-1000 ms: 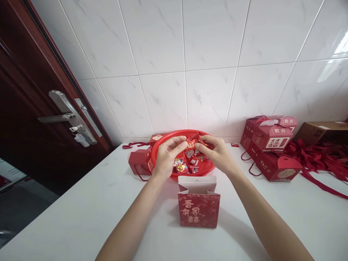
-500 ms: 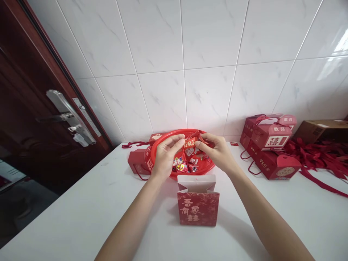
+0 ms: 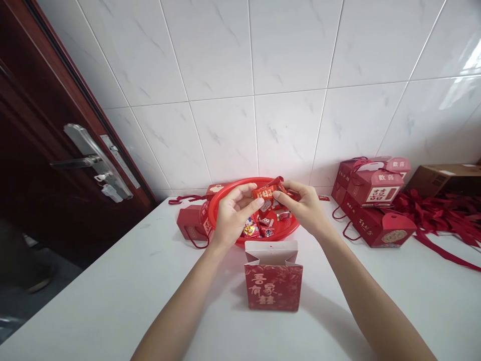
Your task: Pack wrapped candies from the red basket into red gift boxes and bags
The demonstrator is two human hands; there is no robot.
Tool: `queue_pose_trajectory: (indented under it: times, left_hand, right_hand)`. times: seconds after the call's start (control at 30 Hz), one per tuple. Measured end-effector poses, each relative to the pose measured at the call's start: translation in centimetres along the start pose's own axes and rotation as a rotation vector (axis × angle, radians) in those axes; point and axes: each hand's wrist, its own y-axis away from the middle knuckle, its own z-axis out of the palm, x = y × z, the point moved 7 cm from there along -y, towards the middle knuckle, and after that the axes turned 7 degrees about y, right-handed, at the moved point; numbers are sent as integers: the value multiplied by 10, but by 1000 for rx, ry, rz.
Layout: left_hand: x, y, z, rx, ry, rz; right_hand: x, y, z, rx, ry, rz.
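Observation:
Above the red plastic basket (image 3: 215, 220), both hands pinch a small red wrapped candy (image 3: 265, 192) with pale lettering. My left hand (image 3: 233, 214) has its thumb and fingers at the candy's left end. The thumb of my right hand (image 3: 305, 206) presses on its right end. Another red wrapper (image 3: 277, 181) shows by the right fingers; whether they hold it too I cannot tell. Inside the basket lie several wrapped sweets (image 3: 267, 231), partly hidden by the hands. Nearer to me an open-topped red gift box (image 3: 273, 288) with pale characters stands upright on the white table (image 3: 150, 306).
Red gift boxes with cords (image 3: 379, 225) are stacked at the right. Beside them lie a heap of dark red ribbons (image 3: 443, 215) and a cardboard box (image 3: 439, 175). Another red box (image 3: 191, 223) rests left of the basket. A dark door (image 3: 45, 100) stands at the left; white tiles line the wall.
The candy has shifted slightly up and to the right, tilting a little. My left thumb has moved right along it. A small wrapped sweet now shows in the basket below the right hand.

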Motion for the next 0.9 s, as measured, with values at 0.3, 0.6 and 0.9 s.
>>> queue_pose_trajectory:
  times: [0.3, 0.6, 0.9]
  left_hand:
    - [1, -1, 1, -36, 63, -7]
    - [7, 0, 3, -122, 31, -1]
    - [35, 7, 0, -338, -226, 38]
  right_hand:
    - [0, 1, 1, -7, -4, 9]
    - [2, -1, 1, -69, -122, 36]
    - [2, -3, -17, -52, -139, 75]
